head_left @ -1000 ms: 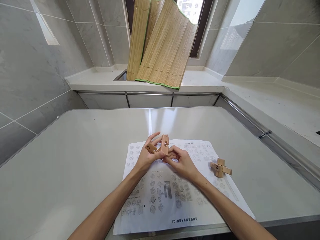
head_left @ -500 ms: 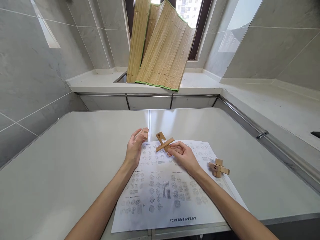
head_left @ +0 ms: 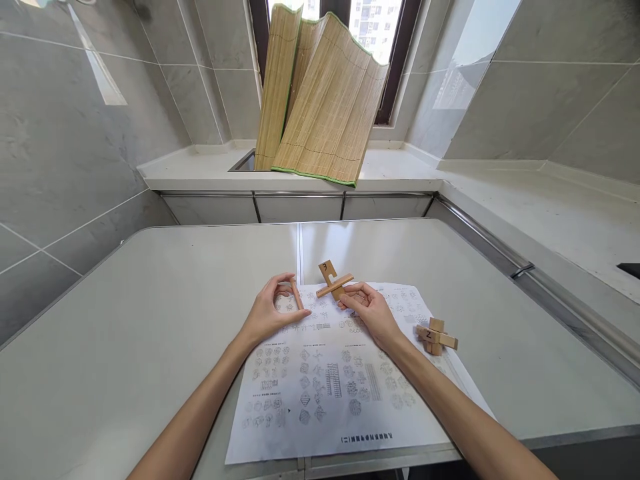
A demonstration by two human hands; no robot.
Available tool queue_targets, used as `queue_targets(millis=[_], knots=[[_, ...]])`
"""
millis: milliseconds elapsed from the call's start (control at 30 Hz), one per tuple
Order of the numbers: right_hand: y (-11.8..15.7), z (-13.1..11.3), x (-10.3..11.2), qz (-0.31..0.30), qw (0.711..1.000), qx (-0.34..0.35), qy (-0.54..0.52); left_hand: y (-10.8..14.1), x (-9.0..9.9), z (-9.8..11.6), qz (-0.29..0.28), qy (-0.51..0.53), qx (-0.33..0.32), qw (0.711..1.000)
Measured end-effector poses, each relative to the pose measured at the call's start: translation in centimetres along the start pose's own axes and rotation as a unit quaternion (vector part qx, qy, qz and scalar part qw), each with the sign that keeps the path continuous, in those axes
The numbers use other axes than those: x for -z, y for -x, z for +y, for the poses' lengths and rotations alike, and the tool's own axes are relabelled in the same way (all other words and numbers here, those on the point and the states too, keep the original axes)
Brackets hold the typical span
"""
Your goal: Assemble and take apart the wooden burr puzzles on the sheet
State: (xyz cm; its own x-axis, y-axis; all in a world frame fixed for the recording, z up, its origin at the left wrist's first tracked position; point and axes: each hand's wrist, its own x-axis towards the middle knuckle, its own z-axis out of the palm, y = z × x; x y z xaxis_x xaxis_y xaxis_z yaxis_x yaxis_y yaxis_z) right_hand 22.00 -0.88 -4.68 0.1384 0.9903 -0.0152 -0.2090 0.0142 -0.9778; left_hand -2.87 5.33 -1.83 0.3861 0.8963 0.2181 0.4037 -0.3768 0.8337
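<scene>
Between the thumb and fingers of my left hand (head_left: 273,307) a narrow wooden puzzle piece (head_left: 297,294) is held by its ends, its edge towards me. My right hand (head_left: 367,310) pinches the lower end of two crossed wooden puzzle pieces (head_left: 336,283). One of these is notched and marked with a dark numeral, and the other lies slantwise across it. Beneath both hands is a printed instruction sheet (head_left: 330,427) with rows of small diagrams. Right of my right forearm, an assembled wooden puzzle (head_left: 436,335) marked 2 rests on the sheet's right part.
The pale table (head_left: 125,347) has a seam down its middle. Behind it, a metal rail (head_left: 300,194) runs below a white ledge (head_left: 200,175). A folded bamboo mat (head_left: 330,100) leans by the window. Tiled walls stand at both sides.
My left hand has turned its piece from broad face to narrow edge, spreading thumb and fingers along it and moving slightly nearer me. The crossed pieces in my right hand have shifted slightly right.
</scene>
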Motion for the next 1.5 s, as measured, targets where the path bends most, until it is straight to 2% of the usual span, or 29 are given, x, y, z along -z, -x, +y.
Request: queue_targets(millis=[300,700,900,967,1033,1167,1267,1367,1500], knots=[[0.4,-0.6,-0.3,-0.014,1.000,-0.012,0.021,1.5,1.9,-0.8,-0.024,-0.118,-0.027,0.992],[1.0,-1.1,-0.6,-0.027,0.998,-0.006,0.051,2.4,3.7,-1.1,-0.057,-0.200,-0.036,0.977],[1.4,-1.5,-1.1,-0.047,0.997,-0.005,0.064,2.5,3.5,-0.6,-0.035,-0.230,-0.111,0.966],[1.5,-1.5,-1.3,-0.058,0.996,-0.001,0.061,2.5,3.0,0.1,-0.017,-0.213,-0.126,0.969],[1.6,-1.2,-1.4,-0.070,0.996,0.005,0.054,2.5,2.2,0.9,-0.010,-0.176,-0.113,0.978],[1.8,-0.7,-1.7,-0.106,0.994,0.012,0.028,2.8,0.1,2.5,-0.039,-0.057,-0.060,0.996],[2.0,-0.7,-1.8,-0.123,0.992,0.011,0.019,2.9,-1.3,3.3,-0.006,-0.005,-0.012,1.000],[2.3,-1.2,-1.8,-0.149,0.989,0.001,0.014,2.9,-1.8,3.8,0.013,0.081,0.040,0.996],[2.5,-1.7,-1.9,-0.208,0.978,-0.010,-0.011,2.8,-1.6,3.8,-0.042,0.201,0.088,0.975]])
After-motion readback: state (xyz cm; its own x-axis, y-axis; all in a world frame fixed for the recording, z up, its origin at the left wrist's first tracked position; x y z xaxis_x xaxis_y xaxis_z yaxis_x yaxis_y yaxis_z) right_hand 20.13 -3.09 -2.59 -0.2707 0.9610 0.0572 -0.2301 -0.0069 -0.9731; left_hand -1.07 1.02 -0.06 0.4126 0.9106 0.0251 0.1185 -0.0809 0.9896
